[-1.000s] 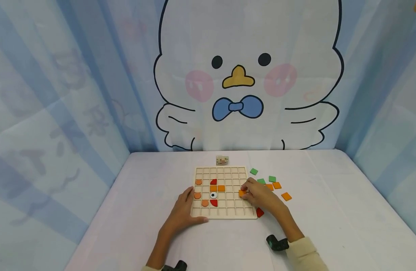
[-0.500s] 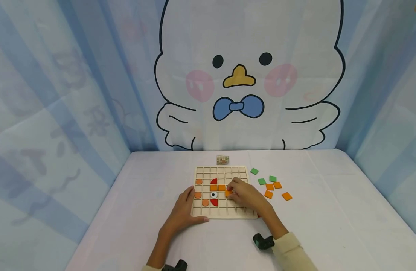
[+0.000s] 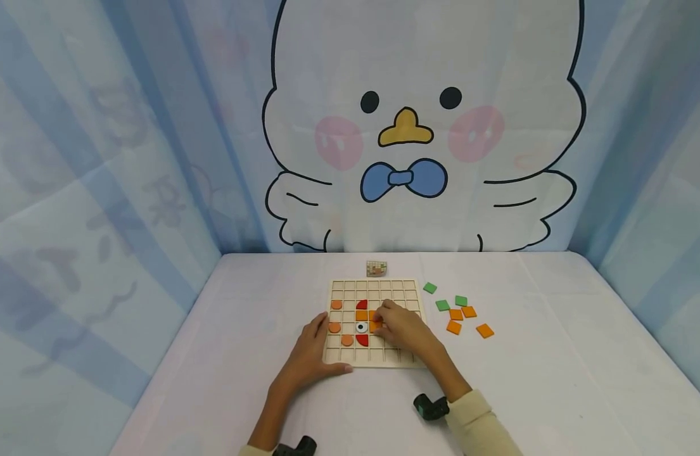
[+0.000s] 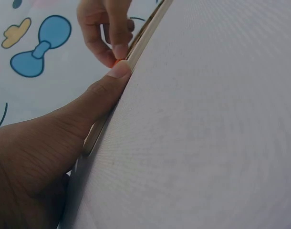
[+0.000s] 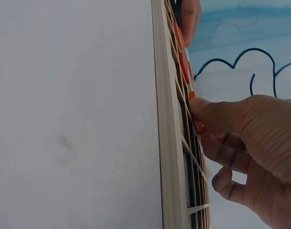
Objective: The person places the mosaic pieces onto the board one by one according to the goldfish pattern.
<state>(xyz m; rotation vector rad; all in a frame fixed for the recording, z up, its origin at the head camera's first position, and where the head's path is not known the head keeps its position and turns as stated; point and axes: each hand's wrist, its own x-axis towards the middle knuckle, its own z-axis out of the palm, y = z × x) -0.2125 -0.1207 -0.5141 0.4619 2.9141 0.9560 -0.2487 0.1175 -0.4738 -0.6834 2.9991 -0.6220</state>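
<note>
Board (image 3: 384, 354) toward far edge of counter (image 3: 258, 310)
Left hand (image 3: 305, 353) spread, likely steadying it; right hand (image 3: 405, 328) pinches orange tile (image 3: 374, 327).

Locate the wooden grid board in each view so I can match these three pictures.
Head: the grid board lies in the lower half, slightly right of centre.
Left wrist: the grid board is a thin edge slanting from the top down leftward, partly covered by the left hand.
Right wrist: the grid board is a narrow strip running top to bottom, right of centre.
Shared landmark: the right hand, pinching an orange piece.
</note>
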